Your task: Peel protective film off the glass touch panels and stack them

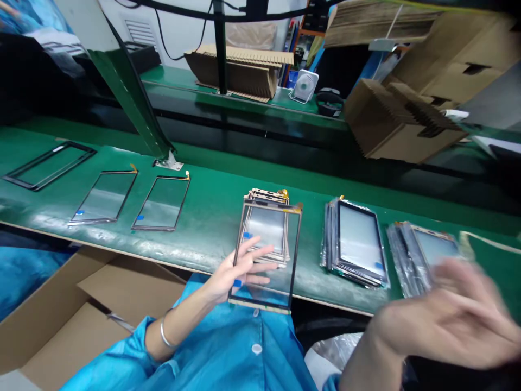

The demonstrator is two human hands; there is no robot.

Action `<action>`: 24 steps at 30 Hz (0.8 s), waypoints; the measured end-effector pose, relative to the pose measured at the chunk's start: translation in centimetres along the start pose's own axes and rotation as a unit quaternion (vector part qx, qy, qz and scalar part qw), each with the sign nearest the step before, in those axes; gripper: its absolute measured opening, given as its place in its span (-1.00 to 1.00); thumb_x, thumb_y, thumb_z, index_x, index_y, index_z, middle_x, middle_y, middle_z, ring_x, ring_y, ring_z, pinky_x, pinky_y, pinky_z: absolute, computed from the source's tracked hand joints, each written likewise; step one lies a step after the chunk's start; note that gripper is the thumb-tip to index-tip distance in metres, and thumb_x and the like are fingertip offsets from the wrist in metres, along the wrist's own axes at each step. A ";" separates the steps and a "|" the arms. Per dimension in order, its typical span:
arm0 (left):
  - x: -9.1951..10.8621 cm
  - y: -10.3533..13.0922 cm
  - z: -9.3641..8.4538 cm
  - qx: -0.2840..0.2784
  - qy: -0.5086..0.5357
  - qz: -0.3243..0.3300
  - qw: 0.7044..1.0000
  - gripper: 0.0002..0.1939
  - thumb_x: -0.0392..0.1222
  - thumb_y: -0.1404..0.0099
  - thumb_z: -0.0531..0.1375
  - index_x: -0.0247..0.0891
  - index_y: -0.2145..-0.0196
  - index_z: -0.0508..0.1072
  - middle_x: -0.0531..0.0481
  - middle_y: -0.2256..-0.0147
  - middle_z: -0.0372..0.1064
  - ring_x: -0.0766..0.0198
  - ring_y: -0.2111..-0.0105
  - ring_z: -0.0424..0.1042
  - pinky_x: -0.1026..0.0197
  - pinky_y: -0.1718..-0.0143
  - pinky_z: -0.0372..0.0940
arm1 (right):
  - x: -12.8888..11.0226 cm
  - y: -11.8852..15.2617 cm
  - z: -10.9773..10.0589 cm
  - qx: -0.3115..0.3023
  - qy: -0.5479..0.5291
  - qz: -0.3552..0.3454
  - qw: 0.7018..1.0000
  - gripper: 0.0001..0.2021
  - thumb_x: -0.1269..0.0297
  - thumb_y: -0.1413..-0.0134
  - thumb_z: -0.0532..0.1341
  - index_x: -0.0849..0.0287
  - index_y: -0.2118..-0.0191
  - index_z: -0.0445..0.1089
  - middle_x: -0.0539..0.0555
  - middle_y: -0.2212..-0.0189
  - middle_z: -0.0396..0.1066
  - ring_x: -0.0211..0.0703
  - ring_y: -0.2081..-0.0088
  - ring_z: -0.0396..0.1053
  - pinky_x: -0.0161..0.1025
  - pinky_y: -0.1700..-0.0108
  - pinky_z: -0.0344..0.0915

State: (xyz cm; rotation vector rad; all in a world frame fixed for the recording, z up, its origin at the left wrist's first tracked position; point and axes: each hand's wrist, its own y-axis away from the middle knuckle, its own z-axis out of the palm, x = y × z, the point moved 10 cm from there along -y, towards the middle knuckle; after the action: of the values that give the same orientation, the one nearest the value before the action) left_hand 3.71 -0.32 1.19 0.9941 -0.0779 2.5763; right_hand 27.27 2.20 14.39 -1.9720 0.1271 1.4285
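Note:
My left hand holds a clear touch screen panel with a thin dark frame, tilted in front of me; a blue tab sits at its left edge. Several similar panels lie in a stack on the green bench just behind it. My right hand is at the right, smeared by motion, so its fingers cannot be made out well. Nearest to it is a pile of film-wrapped panels, which it partly covers. Left of that pile stands another stack of wrapped panels.
Two single panels and a black frame lie on the bench at left. A green post rises from it. Cardboard boxes and a small white fan stand behind. An open carton is below left.

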 end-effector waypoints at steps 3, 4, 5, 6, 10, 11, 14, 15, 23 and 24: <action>2.4 0.0 -0.3 0.036 -0.007 0.055 0.998 -0.56 -0.21 -0.36 0.15 0.03 -0.17 0.27 -0.11 -0.19 0.26 0.03 -0.04 0.42 0.10 0.08 0.40 | 3.5 5.6 1.0 -0.076 -0.009 0.034 0.996 -0.88 0.23 -0.11 0.25 0.09 0.23 0.34 0.06 0.39 0.45 -0.08 0.36 0.47 -0.09 0.28 0.43; 3.0 0.0 -0.2 0.043 -0.011 0.073 0.996 -0.56 -0.20 -0.36 0.15 0.03 -0.17 0.27 -0.10 -0.19 0.26 0.04 -0.04 0.42 0.11 0.08 0.40 | 5.0 7.7 2.4 -0.152 -0.021 0.078 0.985 -0.89 0.27 -0.09 0.26 0.12 0.25 0.37 0.04 0.42 0.46 -0.12 0.41 0.47 -0.16 0.32 0.44; 3.4 0.1 0.0 0.049 -0.017 0.088 0.995 -0.57 -0.20 -0.37 0.14 0.04 -0.17 0.27 -0.08 -0.18 0.27 0.05 -0.04 0.42 0.12 0.08 0.40 | 6.0 9.6 3.6 -0.208 -0.038 0.117 0.970 -0.90 0.27 -0.08 0.25 0.14 0.27 0.39 0.04 0.43 0.46 -0.15 0.42 0.47 -0.20 0.35 0.44; 3.7 0.1 0.2 0.052 -0.024 0.098 0.994 -0.57 -0.20 -0.37 0.14 0.06 -0.16 0.27 -0.06 -0.18 0.27 0.06 -0.04 0.42 0.12 0.08 0.41 | 6.6 11.0 4.3 -0.237 -0.056 0.145 0.959 -0.90 0.27 -0.08 0.25 0.15 0.28 0.40 0.05 0.41 0.46 -0.15 0.41 0.48 -0.23 0.35 0.45; 4.2 0.4 1.0 0.053 -0.055 0.116 0.990 -0.58 -0.18 -0.38 0.13 0.10 -0.16 0.28 -0.02 -0.17 0.29 0.06 -0.05 0.41 0.12 0.07 0.41 | 6.7 12.4 4.7 -0.242 -0.099 0.177 0.949 -0.93 0.29 -0.09 0.25 0.15 0.36 0.39 0.03 0.39 0.38 -0.20 0.39 0.44 -0.30 0.34 0.43; 4.2 0.5 1.2 0.052 -0.062 0.119 0.990 -0.59 -0.18 -0.38 0.12 0.12 -0.15 0.28 -0.01 -0.17 0.29 0.06 -0.05 0.41 0.11 0.07 0.41 | 6.5 12.2 4.7 -0.243 -0.103 0.177 0.948 -0.93 0.30 -0.10 0.24 0.15 0.37 0.38 0.02 0.40 0.37 -0.21 0.39 0.42 -0.31 0.35 0.41; 4.4 1.0 1.7 0.042 -0.085 0.130 0.987 -0.60 -0.18 -0.40 0.10 0.16 -0.14 0.28 0.03 -0.16 0.31 0.06 -0.06 0.41 0.09 0.05 0.40 | 6.3 11.6 4.9 -0.256 -0.095 0.161 0.949 -0.91 0.31 -0.12 0.23 0.15 0.39 0.36 0.01 0.41 0.32 -0.23 0.41 0.37 -0.33 0.38 0.37; 4.4 1.2 2.0 0.037 -0.094 0.132 0.986 -0.60 -0.18 -0.40 0.10 0.17 -0.14 0.28 0.04 -0.16 0.31 0.06 -0.06 0.41 0.08 0.05 0.40 | 6.2 11.5 5.1 -0.261 -0.087 0.150 0.949 -0.91 0.31 -0.13 0.22 0.15 0.39 0.35 0.01 0.42 0.31 -0.24 0.42 0.35 -0.33 0.39 0.35; 4.2 0.8 1.0 0.152 -0.118 0.184 0.964 -0.54 -0.13 -0.35 0.16 0.06 -0.18 0.22 -0.04 -0.18 0.27 0.02 -0.08 0.38 0.05 0.01 0.36 | 2.2 13.0 3.3 -0.345 -0.050 0.001 0.937 -0.86 0.40 -0.20 0.12 0.09 0.38 0.31 -0.01 0.45 0.33 -0.21 0.39 0.34 -0.29 0.32 0.31; 4.5 0.5 0.4 0.176 -0.109 0.193 0.959 -0.52 -0.13 -0.34 0.17 0.05 -0.19 0.20 -0.05 -0.20 0.24 0.03 -0.08 0.37 0.07 0.01 0.36 | 2.3 13.4 2.4 -0.369 -0.060 0.019 0.927 -0.86 0.37 -0.21 0.13 0.08 0.39 0.32 -0.01 0.45 0.34 -0.20 0.41 0.35 -0.29 0.35 0.32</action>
State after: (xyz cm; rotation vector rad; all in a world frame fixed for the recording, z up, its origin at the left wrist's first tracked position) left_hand 0.76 0.60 4.48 1.5255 0.1503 2.8808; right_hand 20.19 -5.89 5.71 -2.4566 -0.5045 1.7863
